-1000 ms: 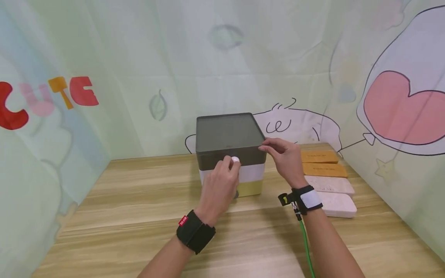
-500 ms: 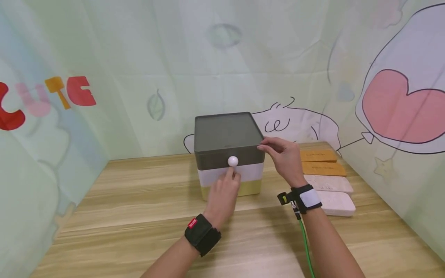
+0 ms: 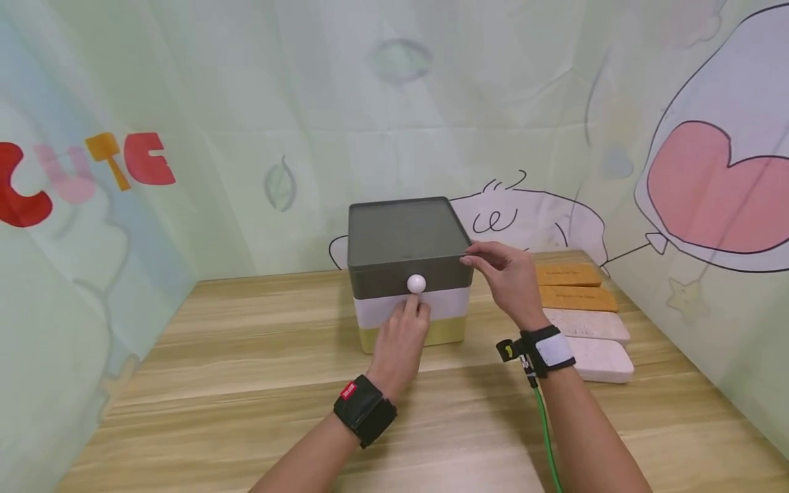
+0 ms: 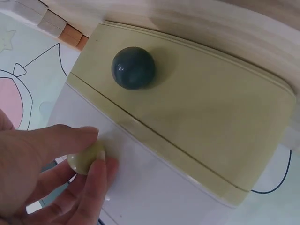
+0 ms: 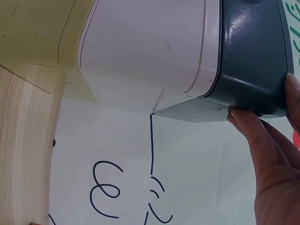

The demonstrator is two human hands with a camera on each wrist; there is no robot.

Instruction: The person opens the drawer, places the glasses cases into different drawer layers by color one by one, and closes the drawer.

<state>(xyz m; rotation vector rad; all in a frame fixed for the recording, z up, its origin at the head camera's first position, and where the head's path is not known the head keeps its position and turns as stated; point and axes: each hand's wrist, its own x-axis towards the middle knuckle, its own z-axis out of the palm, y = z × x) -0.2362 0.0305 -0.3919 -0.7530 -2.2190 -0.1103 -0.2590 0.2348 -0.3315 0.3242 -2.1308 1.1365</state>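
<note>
A small drawer box (image 3: 407, 229) stands on the table with a dark grey top tier, a white middle tier and a yellow bottom tier. My left hand (image 3: 399, 339) is at the front of the white drawer (image 4: 164, 187), pinching its round yellow knob (image 4: 83, 161) between thumb and fingers. A round white knob (image 3: 416, 283) on the dark drawer (image 3: 379, 281) is just above those fingertips. The yellow drawer (image 4: 201, 98) bears a dark knob (image 4: 133, 68). With thumb and fingers, my right hand (image 3: 510, 281) grips the box's right front top corner. All drawers look closed.
To the right of the box lie two orange slabs (image 3: 576, 298) and two whitish cases (image 3: 598, 359) in a row. A printed curtain (image 3: 277, 89) rises behind and beside the wooden table (image 3: 246, 363). A green cable (image 3: 544, 431) runs from my right wrist.
My left hand has moved down from the white knob of the dark drawer to the yellow knob of the white drawer. The right hand keeps its grip on the corner.
</note>
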